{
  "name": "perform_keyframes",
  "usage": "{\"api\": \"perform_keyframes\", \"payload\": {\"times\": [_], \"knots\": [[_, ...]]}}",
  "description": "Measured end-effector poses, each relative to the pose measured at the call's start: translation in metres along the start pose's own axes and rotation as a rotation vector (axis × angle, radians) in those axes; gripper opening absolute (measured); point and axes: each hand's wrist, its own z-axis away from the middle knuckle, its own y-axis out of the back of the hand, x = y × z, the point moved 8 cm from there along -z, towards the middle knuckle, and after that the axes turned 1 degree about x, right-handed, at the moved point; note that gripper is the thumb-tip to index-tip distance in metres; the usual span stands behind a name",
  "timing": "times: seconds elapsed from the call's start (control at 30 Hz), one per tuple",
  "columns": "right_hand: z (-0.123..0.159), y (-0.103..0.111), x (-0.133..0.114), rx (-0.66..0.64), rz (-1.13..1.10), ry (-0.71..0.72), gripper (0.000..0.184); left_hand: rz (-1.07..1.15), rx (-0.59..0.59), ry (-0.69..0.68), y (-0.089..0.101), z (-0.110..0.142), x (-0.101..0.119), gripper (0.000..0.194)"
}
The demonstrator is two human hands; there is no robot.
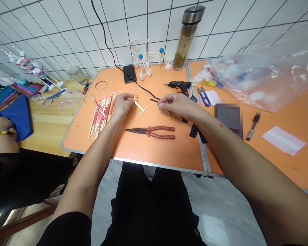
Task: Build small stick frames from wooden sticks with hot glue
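Observation:
Between the thumb and fingers of my left hand (123, 106) is a small frame of pale wooden sticks (140, 106), with a crossbar at its lower end and a dark bit near my fingertips. My right hand (176, 104) pinches a thin black strip (153, 100) that points left toward the frame. Below both hands lie long-nose pliers (150, 131) with reddish handles. Beside my left wrist rests a pile of chopsticks in red-and-white wrappers (100, 116). More black strips (194, 131) lie under my right forearm, near a partly hidden yellow item (169, 116).
Behind my hands are a glue gun (179, 85), a phone (129, 73), two stick models with blue balls (150, 58) and a tall tea bottle (186, 41). Purple snips (204, 96), a pen (253, 126) and a plastic bag (267, 75) lie right. Another person's hand (0, 123) is at left.

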Motion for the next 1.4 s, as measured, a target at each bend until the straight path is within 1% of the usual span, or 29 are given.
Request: {"api": "perform_keyframes", "payload": {"times": [0.13, 0.23, 0.3, 0.43, 0.53, 0.73, 0.87, 0.97, 1.13, 1.27, 1.4], "knots": [[0.002, 0.002, -0.003, 0.0, 0.054, 0.017, 0.002, -0.179, 0.04, -0.054, 0.007, -0.007, -0.008, 0.019], [0.002, 0.001, -0.004, -0.008, 0.096, 0.046, 0.004, -0.31, 0.073, -0.131, 0.012, -0.01, -0.008, 0.009], [0.001, -0.001, -0.004, -0.018, 0.105, 0.054, 0.004, -0.383, 0.079, -0.162, 0.014, -0.01, -0.008, 0.007], [0.0, -0.003, -0.003, -0.031, 0.123, 0.055, 0.006, -0.484, 0.069, -0.185, 0.015, -0.002, -0.006, 0.011], [0.001, -0.003, -0.001, -0.033, 0.163, 0.051, 0.009, -0.517, 0.08, -0.207, 0.016, 0.006, -0.001, 0.013], [0.002, -0.007, -0.005, -0.018, 0.239, 0.069, 0.013, -0.411, 0.15, -0.308, 0.02, 0.015, 0.01, 0.015], [0.004, -0.01, -0.012, 0.017, 0.391, 0.123, 0.015, -0.355, 0.201, -0.377, 0.027, 0.011, 0.012, 0.015], [0.006, -0.014, -0.016, 0.021, 0.481, 0.166, 0.018, -0.319, 0.224, -0.4, 0.032, 0.008, 0.012, 0.018], [0.011, -0.019, -0.019, 0.034, 0.597, 0.202, 0.023, -0.258, 0.197, -0.366, 0.03, 0.008, 0.012, 0.023], [0.013, -0.02, -0.02, 0.069, 0.65, 0.21, 0.026, -0.175, 0.145, -0.415, 0.022, 0.017, 0.023, 0.022], [0.013, -0.02, -0.019, 0.092, 0.692, 0.18, 0.027, -0.194, 0.131, -0.409, 0.017, 0.023, 0.028, 0.022]]}}
